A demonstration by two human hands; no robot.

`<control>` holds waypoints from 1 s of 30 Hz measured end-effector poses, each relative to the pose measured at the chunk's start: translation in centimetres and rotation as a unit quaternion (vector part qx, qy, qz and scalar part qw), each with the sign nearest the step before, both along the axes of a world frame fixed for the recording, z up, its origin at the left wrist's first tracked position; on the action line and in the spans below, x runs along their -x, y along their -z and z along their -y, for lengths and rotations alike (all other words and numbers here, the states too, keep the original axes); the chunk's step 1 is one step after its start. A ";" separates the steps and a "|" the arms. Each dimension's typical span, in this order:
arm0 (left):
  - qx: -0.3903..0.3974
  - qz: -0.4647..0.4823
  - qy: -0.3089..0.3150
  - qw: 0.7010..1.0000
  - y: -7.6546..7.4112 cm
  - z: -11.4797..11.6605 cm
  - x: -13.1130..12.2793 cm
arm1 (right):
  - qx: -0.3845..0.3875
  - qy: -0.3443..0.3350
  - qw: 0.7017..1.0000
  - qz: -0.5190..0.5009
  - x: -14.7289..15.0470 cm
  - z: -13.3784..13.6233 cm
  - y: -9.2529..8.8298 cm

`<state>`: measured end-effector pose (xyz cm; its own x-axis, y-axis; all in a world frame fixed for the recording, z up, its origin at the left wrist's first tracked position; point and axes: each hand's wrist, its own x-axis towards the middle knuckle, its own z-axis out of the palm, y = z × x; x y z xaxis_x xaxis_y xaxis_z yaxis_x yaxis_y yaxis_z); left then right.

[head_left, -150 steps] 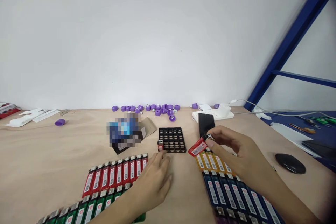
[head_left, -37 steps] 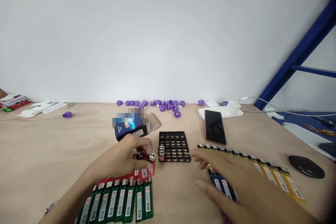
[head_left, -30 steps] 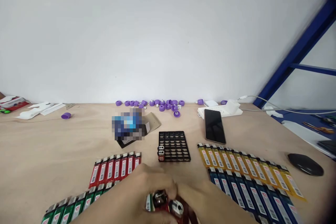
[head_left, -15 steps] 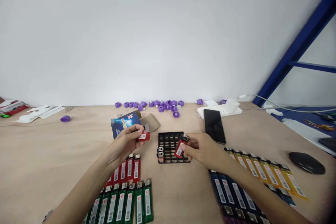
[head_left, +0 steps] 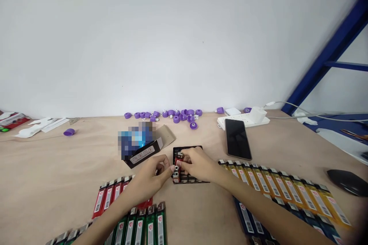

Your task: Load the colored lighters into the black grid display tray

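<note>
My right hand (head_left: pixel 198 162) pinches a red lighter (head_left: pixel 178 159) upright over the left side of the black slotted tray (head_left: pixel 191 182). Two more lighters (head_left: pixel 176 176) stand in the tray's left column, just below it. My left hand (head_left: pixel 155 174) is curled beside the tray, thumb tip close to those lighters; a small dark thing shows between its fingers, too covered to make out. Red lighters (head_left: pixel 108 195) lie in a row under my left forearm, with green lighters (head_left: pixel 140 229) nearer me. Yellow lighters (head_left: pixel 276 183) and blue lighters (head_left: pixel 245 216) lie around my right forearm.
An opened blue box (head_left: pixel 143 153), partly blurred, stands behind my left hand. Purple caps (head_left: pixel 184 116) are scattered along the wall. A phone (head_left: pixel 238 139) leans against a white power strip (head_left: pixel 264 120). A black mouse (head_left: pixel 347 182) sits at the far right.
My right hand has moved left with its red lighter to the tray's left column. My left hand has come down and right beside the tray; the red lighter it held is no longer clearly visible.
</note>
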<state>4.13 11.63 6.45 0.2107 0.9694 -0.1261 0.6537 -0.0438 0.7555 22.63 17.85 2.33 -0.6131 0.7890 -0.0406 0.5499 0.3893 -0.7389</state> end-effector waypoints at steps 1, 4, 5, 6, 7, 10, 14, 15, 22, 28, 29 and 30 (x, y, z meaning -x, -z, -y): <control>-0.003 -0.007 0.002 1.000 0.1 -0.1 0.0 | -0.010 -0.002 1.000 0.010 0.0 0.0 -0.1; -0.003 -0.014 0.010 1.000 0.2 -0.1 0.0 | -0.040 -0.020 0.998 0.042 -0.2 0.3 -0.5; -0.001 -0.013 0.014 1.000 0.2 -0.2 -0.1 | -0.047 -0.030 0.997 0.053 -0.3 0.4 -0.7; 0.001 -0.013 0.018 1.000 0.2 -0.2 -0.1 | -0.053 -0.041 0.996 0.062 -0.3 0.5 -0.8; 0.002 -0.011 0.018 1.000 0.2 -0.2 -0.1 | -0.058 -0.052 0.995 0.069 -0.3 0.6 -0.8; -0.001 -0.003 0.010 1.000 0.4 -0.2 -0.1 | -0.067 -0.072 0.992 0.084 -0.4 0.9 -0.9; -0.008 0.028 0.000 1.000 0.6 -0.2 0.3 | -0.078 -0.064 0.991 0.088 -1.0 1.4 -1.6; -0.007 0.042 -0.005 0.999 0.5 -0.2 0.4 | -0.080 -0.059 0.991 0.086 -1.3 1.6 -2.0; -0.012 0.163 -0.027 0.986 -1.0 1.1 0.4 | -0.064 -0.011 0.998 0.021 -3.1 5.4 -5.9; -0.081 0.148 0.010 0.986 -2.1 4.4 -1.2 | 0.085 0.061 0.988 -0.117 -1.1 10.8 -6.6; -0.093 0.139 0.016 0.986 -2.1 5.0 -1.3 | 0.082 0.066 0.987 -0.123 -0.6 11.3 -6.5; -0.109 0.128 0.025 0.985 -2.0 5.4 -1.4 | 0.072 0.069 0.987 -0.128 -0.2 11.5 -6.4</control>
